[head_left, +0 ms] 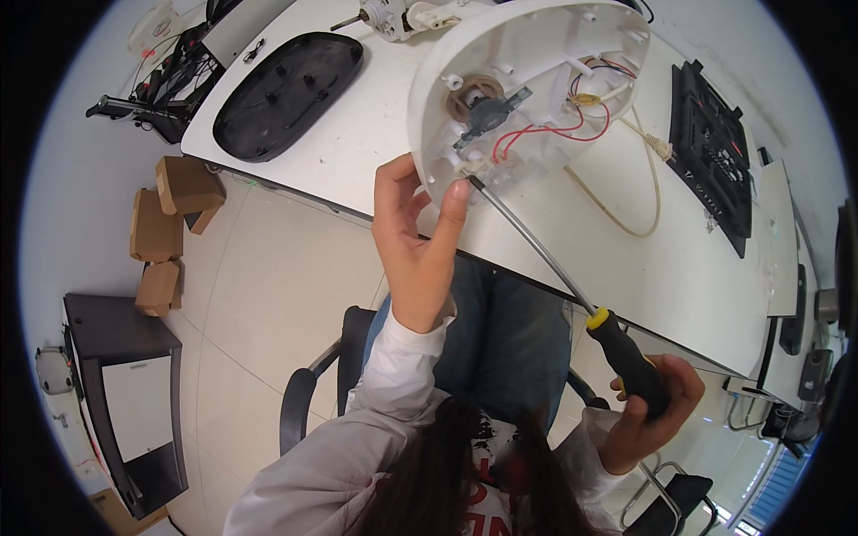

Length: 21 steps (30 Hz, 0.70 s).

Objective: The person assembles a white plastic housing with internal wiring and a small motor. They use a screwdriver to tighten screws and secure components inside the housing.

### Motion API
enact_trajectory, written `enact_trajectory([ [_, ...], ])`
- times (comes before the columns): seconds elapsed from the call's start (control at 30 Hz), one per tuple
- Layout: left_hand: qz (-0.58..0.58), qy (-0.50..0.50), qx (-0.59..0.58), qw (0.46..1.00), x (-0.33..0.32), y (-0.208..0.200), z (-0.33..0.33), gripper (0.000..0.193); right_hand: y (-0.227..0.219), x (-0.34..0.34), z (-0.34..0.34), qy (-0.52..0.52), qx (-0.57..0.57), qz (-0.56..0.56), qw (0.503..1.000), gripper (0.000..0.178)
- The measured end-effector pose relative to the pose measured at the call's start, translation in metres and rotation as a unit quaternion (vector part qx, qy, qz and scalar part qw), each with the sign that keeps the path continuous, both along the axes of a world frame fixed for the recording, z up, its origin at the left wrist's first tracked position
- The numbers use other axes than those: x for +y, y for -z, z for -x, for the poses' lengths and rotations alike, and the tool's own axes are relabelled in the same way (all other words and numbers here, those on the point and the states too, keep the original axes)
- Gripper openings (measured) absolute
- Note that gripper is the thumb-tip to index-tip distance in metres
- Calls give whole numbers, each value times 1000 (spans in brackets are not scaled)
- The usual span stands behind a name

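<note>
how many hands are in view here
2: the left hand grips the white plastic shell at its edge; the right hand holds the screwdriver by its handle.

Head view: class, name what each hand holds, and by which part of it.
The right hand holds the screwdriver by its black-and-yellow handle. The left hand holds the white plastic housing by its near rim.

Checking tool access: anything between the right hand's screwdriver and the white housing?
Nothing visible: the screwdriver runs clear from the right hand to the near edge of the white housing. The left thumb is right beside the tip.
</note>
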<state>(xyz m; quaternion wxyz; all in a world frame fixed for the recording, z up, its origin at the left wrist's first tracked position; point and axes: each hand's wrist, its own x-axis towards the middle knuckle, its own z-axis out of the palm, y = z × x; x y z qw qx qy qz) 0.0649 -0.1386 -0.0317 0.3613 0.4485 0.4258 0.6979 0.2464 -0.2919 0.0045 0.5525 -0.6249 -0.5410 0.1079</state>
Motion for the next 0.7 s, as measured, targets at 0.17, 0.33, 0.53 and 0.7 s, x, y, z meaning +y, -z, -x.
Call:
enact_trajectory([
  [0.17,-13,3,-13,1000,0,-1,-2,34,4,6,4,-60,6,17,998,60],
  [0.33,-21,9,-12,1000,1,-2,-1,34,7,10,4,-117,-83,32,989,81],
  [0.53,-7,8,0,1000,1,-3,0,33,-9,7,6,-13,-70,22,997,34],
  [0.7,-14,0,-1,1000,1,-2,0,32,-10,8,4,-34,-110,52,992,46],
])
